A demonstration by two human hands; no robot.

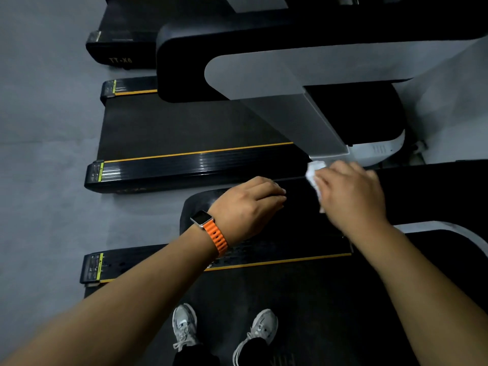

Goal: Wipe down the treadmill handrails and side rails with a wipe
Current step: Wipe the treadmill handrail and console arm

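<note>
Right hand [351, 192] presses wipe [314, 175] on handrail [422, 186]; "TT-X6" on far treadmill [120, 60].

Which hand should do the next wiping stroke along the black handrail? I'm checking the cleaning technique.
The right hand: it already holds the white wipe pressed on the handrail. The left hand has no wipe and only rests on the rail.

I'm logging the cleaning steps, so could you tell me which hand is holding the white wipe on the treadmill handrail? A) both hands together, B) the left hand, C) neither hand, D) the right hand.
D: the white wipe is bunched under the right hand, while the left hand, with the orange-strapped watch, rests bare on the black handrail.
</note>
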